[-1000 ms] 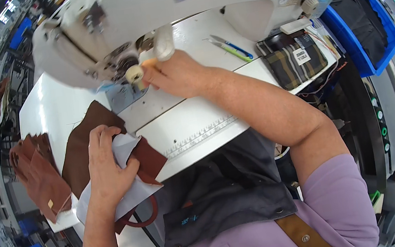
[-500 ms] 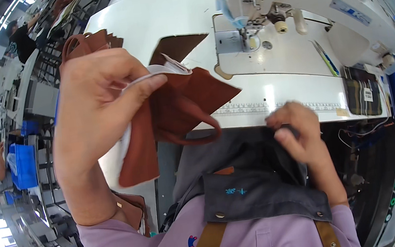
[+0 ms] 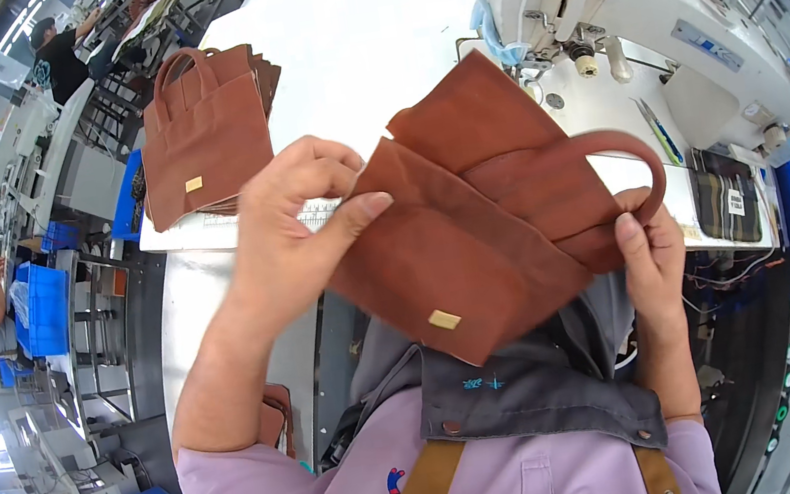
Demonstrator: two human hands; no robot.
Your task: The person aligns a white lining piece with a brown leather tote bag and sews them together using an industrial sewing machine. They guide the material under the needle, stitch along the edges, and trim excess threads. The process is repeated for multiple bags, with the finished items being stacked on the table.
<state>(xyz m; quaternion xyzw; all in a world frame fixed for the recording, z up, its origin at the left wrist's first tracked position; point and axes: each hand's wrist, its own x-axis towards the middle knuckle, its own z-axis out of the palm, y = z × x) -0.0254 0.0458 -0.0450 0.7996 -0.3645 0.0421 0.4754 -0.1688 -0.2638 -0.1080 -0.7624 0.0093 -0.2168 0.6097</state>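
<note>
Between my two hands hangs a reddish-brown leather bag panel (image 3: 461,248), tilted, with a looped handle (image 3: 639,147) and a small gold plate (image 3: 444,320) near its lower edge. My left hand (image 3: 311,223) pinches one edge of it between thumb and fingers. At the opposite side, my right hand (image 3: 652,246) is closed on the panel beside the handle's end, its fingers partly hidden behind the leather. At the far left of the table lies a stack of similar brown bag panels (image 3: 209,157), the top one with handles and a gold plate.
A white sewing machine (image 3: 626,22) stands at the far right of the white table (image 3: 326,44). Tweezers (image 3: 651,125) and a green tool (image 3: 670,146) lie beside it, with a dark striped cloth (image 3: 726,195) nearer. Blue bins (image 3: 45,308) and co-workers are off to the left.
The bag panel has turned so its brown outer face and gold plate show. My right hand, free before, now grips it. My left hand has moved right and nearer, uncovering the stack.
</note>
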